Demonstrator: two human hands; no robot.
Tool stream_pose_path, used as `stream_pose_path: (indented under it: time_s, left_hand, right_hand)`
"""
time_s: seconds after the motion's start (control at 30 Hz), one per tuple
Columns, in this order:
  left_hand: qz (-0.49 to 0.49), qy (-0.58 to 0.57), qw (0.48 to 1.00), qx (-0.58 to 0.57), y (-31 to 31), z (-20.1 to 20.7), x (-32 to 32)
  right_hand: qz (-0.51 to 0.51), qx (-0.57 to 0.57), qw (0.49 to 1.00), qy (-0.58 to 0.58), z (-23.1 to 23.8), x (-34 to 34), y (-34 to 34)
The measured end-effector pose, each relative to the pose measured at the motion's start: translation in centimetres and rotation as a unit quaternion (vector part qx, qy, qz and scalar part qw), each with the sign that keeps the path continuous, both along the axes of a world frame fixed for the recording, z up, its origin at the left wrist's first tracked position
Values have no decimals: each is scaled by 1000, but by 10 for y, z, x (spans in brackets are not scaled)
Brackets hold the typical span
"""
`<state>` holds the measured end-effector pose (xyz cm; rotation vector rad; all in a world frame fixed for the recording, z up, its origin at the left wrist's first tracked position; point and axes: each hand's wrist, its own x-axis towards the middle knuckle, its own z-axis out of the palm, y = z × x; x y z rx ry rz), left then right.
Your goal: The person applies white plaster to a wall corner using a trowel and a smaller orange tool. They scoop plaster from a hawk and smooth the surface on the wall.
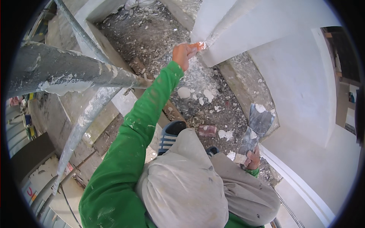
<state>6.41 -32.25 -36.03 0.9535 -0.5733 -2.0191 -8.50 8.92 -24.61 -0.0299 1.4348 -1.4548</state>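
My left hand (182,56) reaches forward, its fingers closed round a small orange tool (200,46) smeared with white plaster. That tool touches the lower corner of the white wall edge (210,53); its working end is not clear. Low at the right, beside my knee, my right hand (253,159) is closed round the handle end of a broad grey metal putty knife (260,123). White plaster clings to the blade, and more sits near the fingers. Part of the right hand is hidden behind the knife.
Painted-over grey scaffold pipes (68,68) cross the left side. Plaster lumps (184,92) and a reddish brick piece (207,130) lie on the rubble-strewn floor (144,34). A concrete ledge (247,83) runs along the white wall (296,76). My sandalled foot (171,136) stands close by.
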Motion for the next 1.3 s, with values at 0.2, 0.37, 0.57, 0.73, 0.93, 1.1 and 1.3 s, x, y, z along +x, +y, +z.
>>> stream_pose_path:
  time_s: [0.2, 0.37, 0.57, 0.73, 0.93, 1.1, 1.3]
  left_hand:
    - [8, 59, 998, 34, -5, 20, -3]
    - [-5, 35, 999, -6, 16, 56, 15]
    - [75, -54, 994, 62, 27, -74, 37]
    - [21, -69, 995, 69, 31, -109, 23]
    - [87, -69, 985, 130, 21, -124, -9]
    - [34, -81, 994, 63, 21, -85, -13]
    - [61, -67, 992, 84, 18, -45, -18]
  right_hand:
    - [20, 1, 1000, -11, -5, -4, -2]
    - [9, 10, 1000, -19, 0, -5, -3]
    - [-4, -49, 998, -26, 6, 1, -5]
    - [12, -10, 999, 35, 6, 3, -5]
    - [19, 11, 999, 30, 4, 1, 1]
    - [32, 38, 998, 49, 9, 2, -5]
    - [26, 53, 996, 68, 4, 0, 0]
